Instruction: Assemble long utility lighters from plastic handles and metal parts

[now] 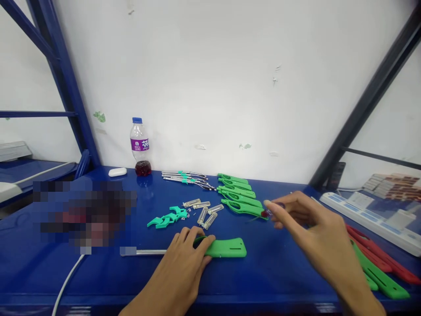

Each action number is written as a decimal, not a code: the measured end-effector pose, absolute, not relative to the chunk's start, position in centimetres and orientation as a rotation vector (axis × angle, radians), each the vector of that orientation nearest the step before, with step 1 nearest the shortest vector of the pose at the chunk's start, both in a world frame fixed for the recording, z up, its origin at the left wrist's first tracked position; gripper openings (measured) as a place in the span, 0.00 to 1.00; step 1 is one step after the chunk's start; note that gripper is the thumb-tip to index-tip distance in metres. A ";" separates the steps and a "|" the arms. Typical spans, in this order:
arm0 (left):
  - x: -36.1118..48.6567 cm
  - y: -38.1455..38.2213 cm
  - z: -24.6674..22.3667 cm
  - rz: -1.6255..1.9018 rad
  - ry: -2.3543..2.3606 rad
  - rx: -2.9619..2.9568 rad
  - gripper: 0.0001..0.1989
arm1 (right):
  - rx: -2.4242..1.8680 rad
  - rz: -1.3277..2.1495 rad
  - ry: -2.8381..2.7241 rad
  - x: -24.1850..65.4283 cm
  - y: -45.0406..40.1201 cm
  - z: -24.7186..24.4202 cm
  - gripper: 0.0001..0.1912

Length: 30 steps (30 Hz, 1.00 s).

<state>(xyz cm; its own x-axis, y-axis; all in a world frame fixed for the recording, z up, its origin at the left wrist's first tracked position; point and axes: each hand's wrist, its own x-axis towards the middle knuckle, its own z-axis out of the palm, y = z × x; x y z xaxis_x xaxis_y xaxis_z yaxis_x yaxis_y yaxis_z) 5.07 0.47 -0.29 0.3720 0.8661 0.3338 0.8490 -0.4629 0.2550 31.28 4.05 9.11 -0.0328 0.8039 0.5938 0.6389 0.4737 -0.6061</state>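
Observation:
My left hand [189,259] is closed around a green long-nosed lighter [228,248] lying on the blue table. The lighter's metal tube [146,252] sticks out to the left, and part of the body is hidden under my fingers. My right hand [305,224] is raised over the table, its fingers pinching a small translucent red-and-purple object [267,213], mostly hidden. Left of it lie several green lighter shell halves [241,206]. Beyond my left hand are several clear fuel tanks [210,219] and a cluster of teal triggers [167,218].
Several metal tubes with wires [184,177] lie near the wall. A bottle of dark drink [141,149] and a white case [117,172] stand back left. Red shell pieces [384,254] and a white power strip [371,224] are right. A pixelated area [88,215] covers the left.

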 end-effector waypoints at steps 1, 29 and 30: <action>5.1 0.5 -0.4 0.651 1.603 2.576 0.21 | -1.269 0.253 -1.794 31.8 4.3 9.0 0.16; 4.3 -1.2 2.3 1.305 1.449 2.876 0.24 | -1.216 0.827 -2.436 29.8 3.3 8.0 0.21; 4.3 -1.2 2.4 1.251 1.492 2.866 0.23 | -1.217 0.822 -2.438 29.8 3.3 8.0 0.22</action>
<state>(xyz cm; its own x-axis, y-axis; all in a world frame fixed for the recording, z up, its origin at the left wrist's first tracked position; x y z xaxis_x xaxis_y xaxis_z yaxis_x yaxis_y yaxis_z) 4.28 -1.17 2.39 0.3846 0.5794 0.7186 0.8087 -0.5869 0.0404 29.80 3.32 8.00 -0.5992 0.8006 0.0074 0.6325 0.4790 -0.6086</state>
